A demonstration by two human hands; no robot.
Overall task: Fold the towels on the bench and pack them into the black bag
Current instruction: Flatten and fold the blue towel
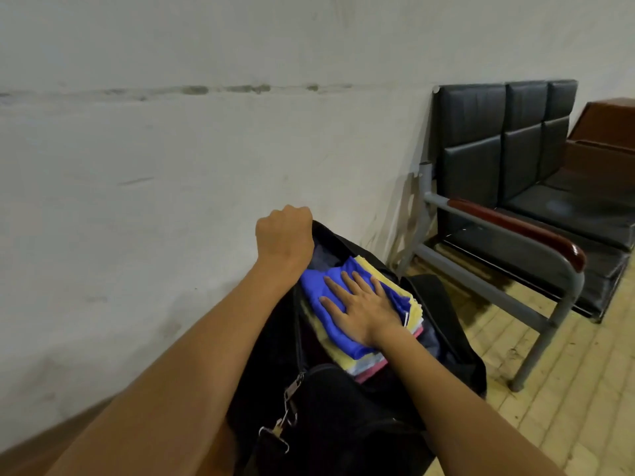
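Black fabric fills the lower middle of the head view: the black bag [343, 417] sits open beside a pale wall [171, 166], its zip pulled back and a metal clip [275, 431] hanging at its near end. Inside lies a stack of folded towels [378, 364], yellow, white and pink edges showing under a blue towel [330, 310] on top. The right hand [357, 307] lies flat on the blue towel, its grip wide, fingers straight and spread, pressing down. The left hand [285, 231] is at the far rim of the bag with its grip closed, fingers curled over the edge of the opening and holding it. To the right stands a bench [515, 187] with dark padded seats, a grey metal frame and a reddish armrest, on a floor [567, 389] of pale tiles.
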